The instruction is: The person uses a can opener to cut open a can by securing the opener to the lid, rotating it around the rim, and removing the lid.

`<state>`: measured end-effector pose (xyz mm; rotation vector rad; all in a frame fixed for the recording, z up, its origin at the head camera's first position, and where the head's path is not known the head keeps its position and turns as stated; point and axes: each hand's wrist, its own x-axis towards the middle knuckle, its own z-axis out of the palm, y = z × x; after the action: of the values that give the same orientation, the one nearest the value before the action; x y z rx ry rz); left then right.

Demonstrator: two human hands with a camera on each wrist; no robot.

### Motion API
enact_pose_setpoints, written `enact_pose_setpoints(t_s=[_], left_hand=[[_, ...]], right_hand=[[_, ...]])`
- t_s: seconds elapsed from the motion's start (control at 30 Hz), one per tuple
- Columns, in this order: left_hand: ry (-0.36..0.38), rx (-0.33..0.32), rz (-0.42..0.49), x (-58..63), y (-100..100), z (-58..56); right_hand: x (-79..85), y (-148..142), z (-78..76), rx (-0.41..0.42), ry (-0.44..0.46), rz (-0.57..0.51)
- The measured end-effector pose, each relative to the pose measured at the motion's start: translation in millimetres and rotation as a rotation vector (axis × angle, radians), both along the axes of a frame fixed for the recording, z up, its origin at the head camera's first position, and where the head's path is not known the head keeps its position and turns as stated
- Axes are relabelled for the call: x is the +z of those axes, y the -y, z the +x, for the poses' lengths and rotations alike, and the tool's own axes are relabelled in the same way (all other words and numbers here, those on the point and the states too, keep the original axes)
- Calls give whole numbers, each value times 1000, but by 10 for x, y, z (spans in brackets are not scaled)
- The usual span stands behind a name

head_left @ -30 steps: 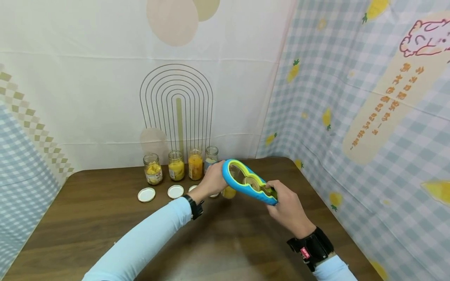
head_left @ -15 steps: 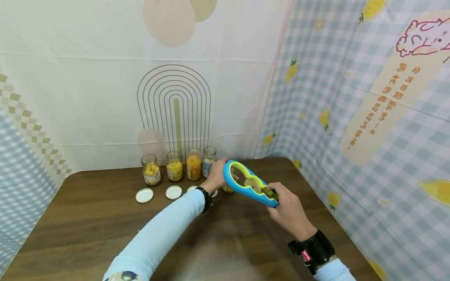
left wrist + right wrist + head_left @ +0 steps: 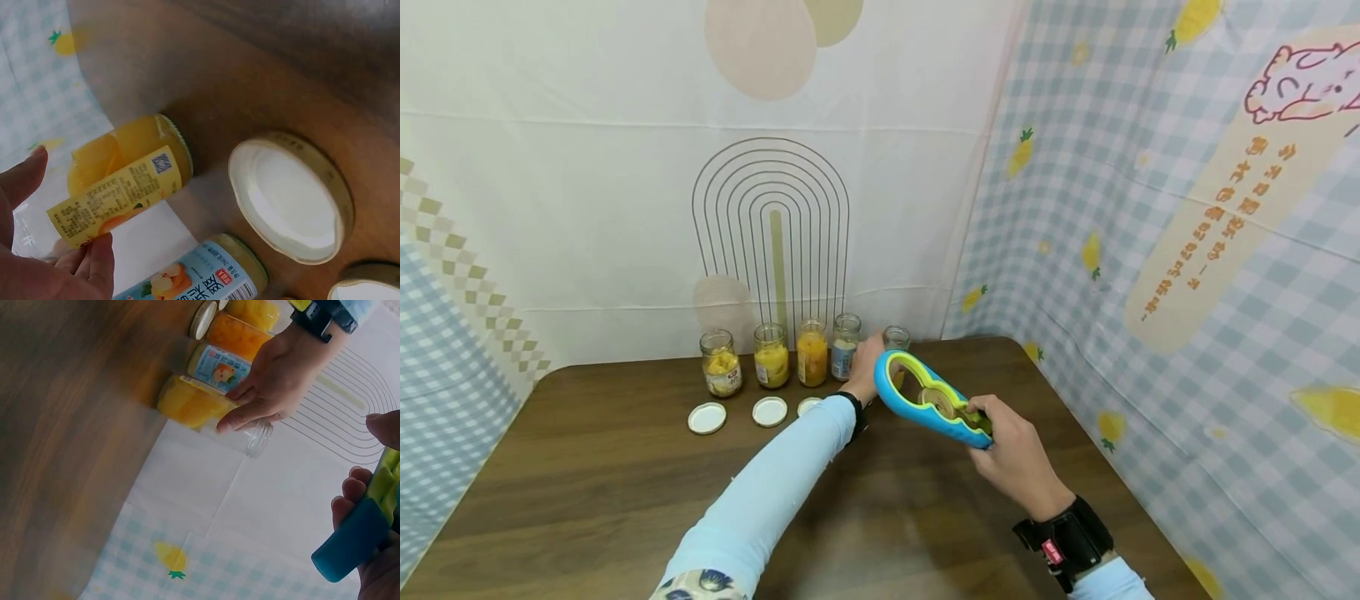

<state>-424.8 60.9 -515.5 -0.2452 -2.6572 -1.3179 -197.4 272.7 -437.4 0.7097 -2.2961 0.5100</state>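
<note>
My left hand point(image 3: 867, 367) is at a lidless glass jar of yellow fruit point(image 3: 134, 162), the rightmost of a row. In the left wrist view its thumb stands off the glass, while the fingertips touch the jar's yellow label. The jar stands upright; in the head view only its clear neck point(image 3: 897, 337) shows above the opener. My right hand point(image 3: 1015, 454) grips a blue and green jar opener point(image 3: 917, 402) by its narrow end, held above the table. A round gold piece resembling a lid point(image 3: 936, 402) shows inside the opener's loop.
Several other open jars stand left of it, including an orange-filled jar point(image 3: 812, 354) and a blue-labelled jar point(image 3: 846, 346). White-lined lids, such as the leftmost lid point(image 3: 707, 418), lie before them on the brown table point(image 3: 625, 500). A white curtain point(image 3: 587, 208) hangs behind.
My left hand has carried the yellow fruit jar back to the row's right end, and its thumb now stands off the glass. The right hand and jar opener have barely moved.
</note>
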Motion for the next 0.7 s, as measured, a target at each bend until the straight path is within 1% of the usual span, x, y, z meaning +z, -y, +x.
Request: enact_pose_setpoints(t_s=[0.07,0.13,0.2,0.27,0.33,0.4,0.43,0.47,0.5,0.53,0.6,0.67,0.7], left_hand=[[20,8,2,47,-18,3],[35,8,14,64,-23,-12],[57,13,29,57,-28,-36],[57,16,48,32,-36,-61],[69,19,68,81,-35,-23],[75,17,76,161,-29,38],[72,17,70,208,-26,76],[68,18,56,229,-26,84],[77,17,55,289,-22,137],[78,19,46,321,-21,162],[82,21,38,349,-32,186],[86,13,35,348,-46,185],[92,8,42,371,-52,216]], right_hand=[[1,1,-2,4,-4,-1],[1,4,-5,5,-7,-1],[-2,9,-7,5,-5,1],[-5,16,-5,6,-2,2],[-10,22,-3,6,1,5],[-15,27,-1,7,4,6],[-18,28,0,6,4,6],[-20,29,1,4,4,4],[-22,29,1,1,5,4],[-24,28,0,-1,5,2],[-28,27,-2,-2,6,2],[-31,25,-6,-1,7,6],[-34,25,-8,-1,7,8]])
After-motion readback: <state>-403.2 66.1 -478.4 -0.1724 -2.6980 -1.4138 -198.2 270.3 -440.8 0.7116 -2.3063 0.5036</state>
